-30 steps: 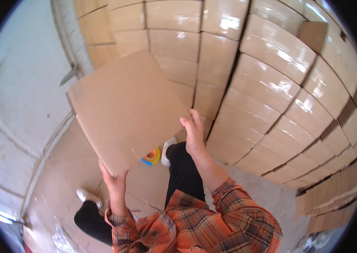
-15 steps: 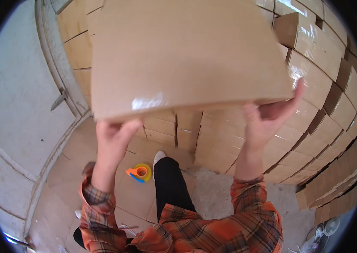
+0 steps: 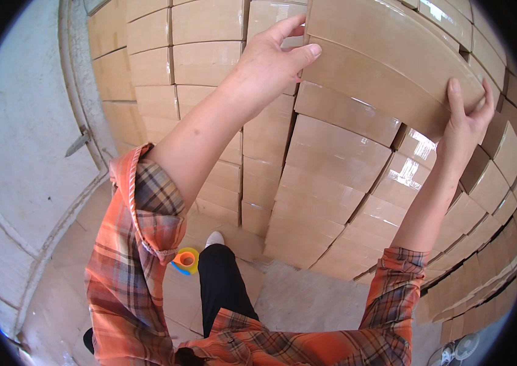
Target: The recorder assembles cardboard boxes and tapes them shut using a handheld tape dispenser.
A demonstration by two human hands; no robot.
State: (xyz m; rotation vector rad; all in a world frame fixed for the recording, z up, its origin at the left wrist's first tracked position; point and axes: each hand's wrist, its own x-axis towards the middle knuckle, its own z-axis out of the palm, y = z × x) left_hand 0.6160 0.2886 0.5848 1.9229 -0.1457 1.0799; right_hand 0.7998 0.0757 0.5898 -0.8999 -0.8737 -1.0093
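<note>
A brown cardboard box sits at the top of the stack at upper right, slanting down toward the right. My left hand is at its left end, thumb against the near face and fingers partly hidden along the side. My right hand grips the right end, with the thumb on the near face and the fingers round the corner. Both arms reach forward, the left one across the stacks. Directly below the box are more taped cartons.
Stacked cartons form a wall ahead and curve round to the right. A pale metal door with a latch stands at left. On the floor by my foot lies a yellow, orange and blue tape dispenser-like object. A white fan is at lower right.
The box has moved away from me and to the right, from in front of me onto the stack. Both hands have moved with it, and the cartons behind now show.
</note>
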